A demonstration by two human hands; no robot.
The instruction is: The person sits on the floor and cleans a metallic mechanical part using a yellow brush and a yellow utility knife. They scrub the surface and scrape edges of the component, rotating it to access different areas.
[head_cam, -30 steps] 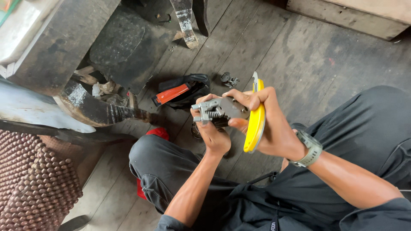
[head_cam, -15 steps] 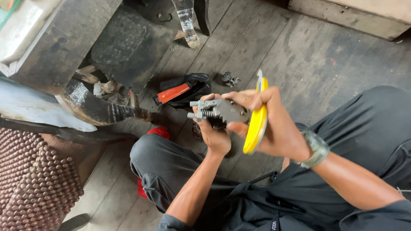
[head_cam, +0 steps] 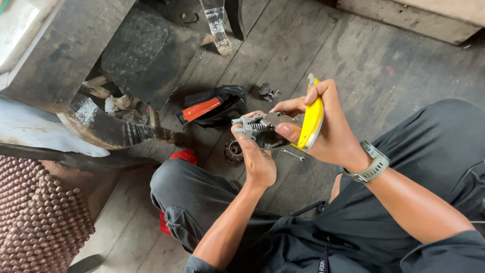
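Note:
My left hand [head_cam: 257,162] grips a small grey metal mechanism [head_cam: 261,127] with a spring and bolts from below, thumb laid up its left side. My right hand [head_cam: 323,129] holds the same part from the right, thumb and forefinger on its round metal plate, while the other fingers wrap a yellow curved cover [head_cam: 311,120] standing on edge. A grey wristwatch [head_cam: 371,164] is on my right wrist. Both hands hover above the dark wooden floor [head_cam: 364,65], over my legs in dark trousers.
On the floor lie a black pouch with an orange-handled tool [head_cam: 207,107], a small dark metal part [head_cam: 268,92], a round bearing-like piece [head_cam: 233,150] and a thin small spanner [head_cam: 293,154]. A beaded seat mat [head_cam: 40,217] sits at lower left, dark wooden furniture [head_cam: 70,45] upper left.
My right hand has lifted and tilted the yellow cover upward; the mechanism turned slightly. The round piece and small spanner on the floor are now uncovered below my hands.

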